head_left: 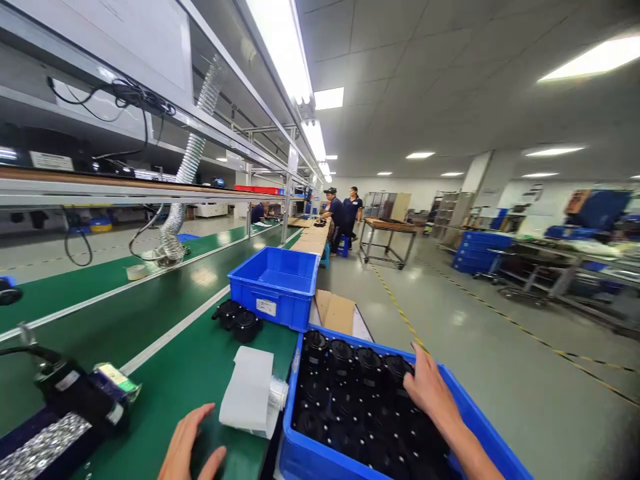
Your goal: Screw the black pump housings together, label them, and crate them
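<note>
My left hand (187, 448) is over the green work surface at the lower middle, its thumb and fingers spread with nothing between them. White folded paper (249, 390) lies just right of it, beside a clear plastic roll or bottle (277, 393). My right hand (429, 385) reaches over the right side of a blue bin (334, 453) filled with rows of round black housings (370, 367). Its index finger and thumb are apart next to a housing in the back row; whether they touch it is unclear, and the other fingers are partly hidden.
An empty-looking blue bin (273, 283) stands farther along the bench, with black housings (239, 320) before it. At left are a black tool (83, 387) and a tray of small metal parts (45, 448). Co-workers (340, 213) and a cart (387, 230) are beyond.
</note>
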A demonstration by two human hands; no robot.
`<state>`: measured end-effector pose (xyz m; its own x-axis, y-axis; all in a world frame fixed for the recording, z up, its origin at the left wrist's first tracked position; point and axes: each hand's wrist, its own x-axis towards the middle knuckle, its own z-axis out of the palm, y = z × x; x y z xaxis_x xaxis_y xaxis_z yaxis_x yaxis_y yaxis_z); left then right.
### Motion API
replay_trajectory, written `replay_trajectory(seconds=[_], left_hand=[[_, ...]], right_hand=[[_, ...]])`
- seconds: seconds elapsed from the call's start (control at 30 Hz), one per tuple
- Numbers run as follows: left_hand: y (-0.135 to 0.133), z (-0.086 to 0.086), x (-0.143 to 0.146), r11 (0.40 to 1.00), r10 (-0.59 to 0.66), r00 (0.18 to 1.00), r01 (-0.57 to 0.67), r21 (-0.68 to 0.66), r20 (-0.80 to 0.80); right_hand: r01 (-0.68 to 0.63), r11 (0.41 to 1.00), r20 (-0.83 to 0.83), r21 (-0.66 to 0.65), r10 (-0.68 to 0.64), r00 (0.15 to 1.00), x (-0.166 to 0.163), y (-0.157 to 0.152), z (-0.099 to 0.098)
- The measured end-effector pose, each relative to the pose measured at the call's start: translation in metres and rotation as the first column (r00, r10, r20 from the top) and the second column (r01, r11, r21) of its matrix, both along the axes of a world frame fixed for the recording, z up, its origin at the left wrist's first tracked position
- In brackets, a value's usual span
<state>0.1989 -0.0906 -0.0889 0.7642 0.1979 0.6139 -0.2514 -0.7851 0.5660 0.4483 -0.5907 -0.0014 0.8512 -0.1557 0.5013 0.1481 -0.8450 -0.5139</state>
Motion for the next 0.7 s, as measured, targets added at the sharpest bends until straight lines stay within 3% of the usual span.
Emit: replay_trajectory(seconds=[0.07, 0.13, 0.2, 0.27, 0.33, 0.4, 0.53, 0.63, 0.7], left_hand=[[-0.008, 0.011, 0.010, 0.981, -0.023, 0.994, 0.001, -0.195, -0.109], [-0.018, 0.033, 0.024, 0.944, -0.111, 0.978, 0.048, -0.328, -0.177], [-0.028, 0.059, 0.040, 0.901, -0.141, 0.980, 0.068, -0.428, -0.141], [-0.038, 0.078, 0.052, 0.864, -0.155, 0.986, 0.106, -0.492, -0.058], [-0.044, 0.084, 0.060, 0.843, -0.155, 0.988, 0.142, -0.519, 0.018], [-0.048, 0.075, 0.063, 0.830, -0.131, 0.989, 0.149, -0.537, 0.073], [-0.051, 0.047, 0.059, 0.810, -0.080, 0.990, 0.133, -0.571, 0.116], [-0.049, 0.042, 0.055, 0.816, -0.093, 0.991, 0.131, -0.563, 0.097], [-0.048, 0.044, 0.053, 0.852, -0.057, 0.994, 0.095, -0.515, 0.088]], right_hand=[[-0.156, 0.988, 0.051, 0.021, 0.155, 0.987, -0.020, 0.040, 0.011], [-0.420, 0.906, 0.107, 0.049, 0.413, 0.904, -0.051, 0.091, 0.024], [-0.701, 0.713, 0.130, -0.011, 0.696, 0.706, -0.086, 0.142, 0.036], [-0.855, 0.504, 0.109, -0.122, 0.863, 0.493, -0.112, 0.185, 0.044], [-0.901, 0.404, 0.065, -0.157, 0.915, 0.399, -0.124, 0.214, 0.048], [-0.912, 0.382, 0.021, -0.147, 0.923, 0.383, -0.124, 0.231, 0.048], [-0.900, 0.415, -0.002, -0.132, 0.908, 0.419, -0.109, 0.242, 0.045], [-0.920, 0.367, -0.066, -0.134, 0.924, 0.378, -0.106, 0.245, 0.046], [-0.937, 0.342, -0.103, -0.074, 0.932, 0.348, -0.107, 0.248, 0.047]])
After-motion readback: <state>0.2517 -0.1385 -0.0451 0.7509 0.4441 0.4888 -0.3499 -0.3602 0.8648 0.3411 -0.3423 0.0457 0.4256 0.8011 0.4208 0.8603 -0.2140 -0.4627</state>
